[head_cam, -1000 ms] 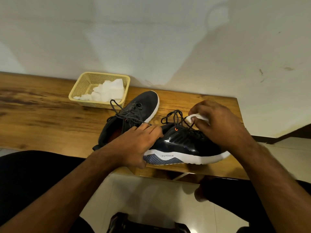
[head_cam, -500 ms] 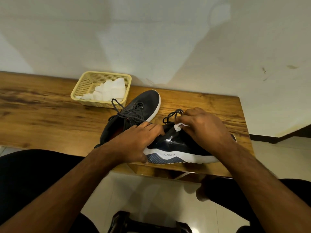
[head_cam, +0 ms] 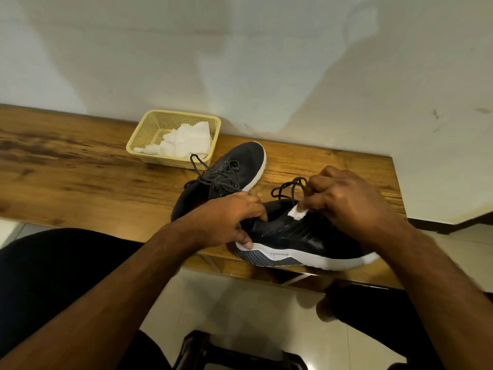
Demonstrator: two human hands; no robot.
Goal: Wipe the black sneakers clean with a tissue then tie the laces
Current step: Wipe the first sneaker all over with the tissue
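At the table's (head_cam: 80, 182) near edge, the left hand (head_cam: 226, 220) grips the near black sneaker's (head_cam: 293, 236) heel; the right hand (head_cam: 346, 204) pinches a soft tissue (head_cam: 296, 213) against its likely slippery upper.

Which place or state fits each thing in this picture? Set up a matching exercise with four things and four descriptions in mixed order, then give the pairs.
Things:
1. tissue
2. near sneaker
3. far sneaker
4. yellow basket

Descriptions:
A. holds a heap of white tissues
B. pinched in the right hand
C. lies untouched beside the basket, laces loose
D. gripped at one end by the left hand, at the table edge

Pairs: 1-B, 2-D, 3-C, 4-A
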